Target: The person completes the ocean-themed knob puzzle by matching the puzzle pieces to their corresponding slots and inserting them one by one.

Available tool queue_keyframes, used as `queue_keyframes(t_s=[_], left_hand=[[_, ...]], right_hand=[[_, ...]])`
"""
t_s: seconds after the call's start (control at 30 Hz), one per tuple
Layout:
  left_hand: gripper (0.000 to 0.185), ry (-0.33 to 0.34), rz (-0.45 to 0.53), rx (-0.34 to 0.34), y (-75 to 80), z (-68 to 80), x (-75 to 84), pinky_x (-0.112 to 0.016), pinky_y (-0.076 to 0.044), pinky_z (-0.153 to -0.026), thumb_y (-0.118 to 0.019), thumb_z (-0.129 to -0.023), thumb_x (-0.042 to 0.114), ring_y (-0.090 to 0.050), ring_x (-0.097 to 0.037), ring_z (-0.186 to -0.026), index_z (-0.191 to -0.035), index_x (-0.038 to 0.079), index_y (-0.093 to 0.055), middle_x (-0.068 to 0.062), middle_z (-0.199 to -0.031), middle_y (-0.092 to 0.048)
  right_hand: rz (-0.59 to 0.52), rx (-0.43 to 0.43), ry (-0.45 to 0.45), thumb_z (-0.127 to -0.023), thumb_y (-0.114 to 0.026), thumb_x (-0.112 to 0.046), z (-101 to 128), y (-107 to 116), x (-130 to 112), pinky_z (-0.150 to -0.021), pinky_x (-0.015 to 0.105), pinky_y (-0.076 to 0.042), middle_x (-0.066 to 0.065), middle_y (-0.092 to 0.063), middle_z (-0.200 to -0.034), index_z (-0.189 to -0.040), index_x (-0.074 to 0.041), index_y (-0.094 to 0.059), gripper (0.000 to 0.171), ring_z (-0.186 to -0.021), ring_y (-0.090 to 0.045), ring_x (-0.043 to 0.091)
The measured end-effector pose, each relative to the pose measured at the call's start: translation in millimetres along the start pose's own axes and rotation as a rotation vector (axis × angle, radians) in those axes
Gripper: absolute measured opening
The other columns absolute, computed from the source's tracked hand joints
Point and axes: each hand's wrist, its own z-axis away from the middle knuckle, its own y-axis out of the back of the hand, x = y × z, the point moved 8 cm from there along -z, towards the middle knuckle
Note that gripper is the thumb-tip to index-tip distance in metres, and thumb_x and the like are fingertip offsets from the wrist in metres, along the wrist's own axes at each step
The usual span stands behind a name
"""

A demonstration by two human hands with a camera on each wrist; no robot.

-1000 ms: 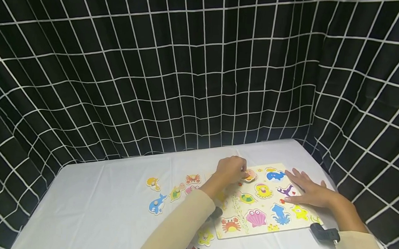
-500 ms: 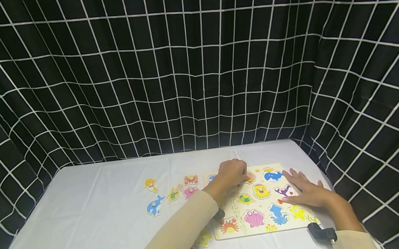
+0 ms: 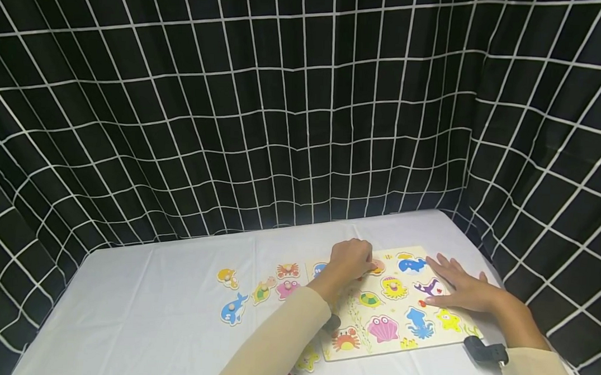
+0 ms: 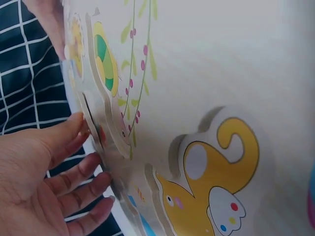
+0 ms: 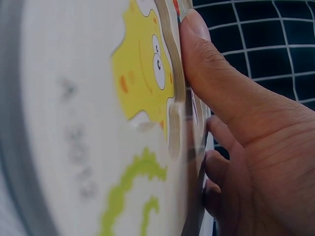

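Barely anything's different from half a second ago; your left hand sits in the same spot at the far edge of the puzzle board, fingers curled on a small orange piece; your right hand stays flat and relaxed on the board's right side; the piece is mostly hidden under your fingers, so I can't tell its shape.
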Motion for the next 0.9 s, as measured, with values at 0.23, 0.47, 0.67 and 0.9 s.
queue_keyframes(t_s=[0.23, 0.47, 0.67, 0.9], left_hand=[[0.022, 0.011, -0.016, -0.004, 0.2, 0.1, 1.2, -0.025, -0.042, -0.064, -0.072, -0.092, 0.043, -0.053, -0.007, -0.065, -0.088, 0.022, -0.07, 0.011, -0.068, -0.058], [0.023, 0.04, -0.054, -0.02, -2.1, -1.8, 1.6, -0.027, -0.043, -0.063, -0.071, -0.093, 0.045, -0.054, -0.008, -0.065, -0.09, 0.022, -0.071, 0.01, -0.069, -0.059], [0.024, 0.09, -0.047, -0.037, -5.0, -4.4, 1.0, -0.029, -0.044, -0.066, -0.073, -0.093, 0.043, -0.055, -0.01, -0.065, -0.101, 0.021, -0.073, 0.008, -0.07, -0.06], [0.027, 0.117, -0.05, -0.05, -5.3, -4.2, 1.4, -0.029, -0.044, -0.065, -0.072, -0.093, 0.046, -0.055, -0.011, -0.065, -0.103, 0.021, -0.073, 0.007, -0.07, -0.061]], right_hand=[[0.005, 0.004, -0.004, -0.082, -0.074, -0.058, -0.9, 0.2, 1.0, -0.102, 0.082, 0.008, 0.029, -0.01, -0.164, -0.16, -0.011, -0.024, 0.105, -0.149, 0.0, 0.053], [0.011, -0.002, -0.006, -0.082, -0.074, -0.059, -1.5, -0.7, 2.1, -0.101, 0.082, 0.008, 0.029, -0.009, -0.164, -0.16, -0.01, -0.023, 0.105, -0.149, 0.001, 0.053], [0.007, -0.004, -0.005, -0.082, -0.074, -0.059, -1.6, -1.2, 1.9, -0.101, 0.082, 0.008, 0.029, -0.009, -0.164, -0.16, -0.011, -0.023, 0.105, -0.149, 0.001, 0.053], [0.013, -0.004, -0.017, -0.082, -0.073, -0.06, -0.7, -1.4, 2.0, -0.101, 0.082, 0.007, 0.029, -0.009, -0.164, -0.16, -0.01, -0.023, 0.106, -0.149, 0.0, 0.053]])
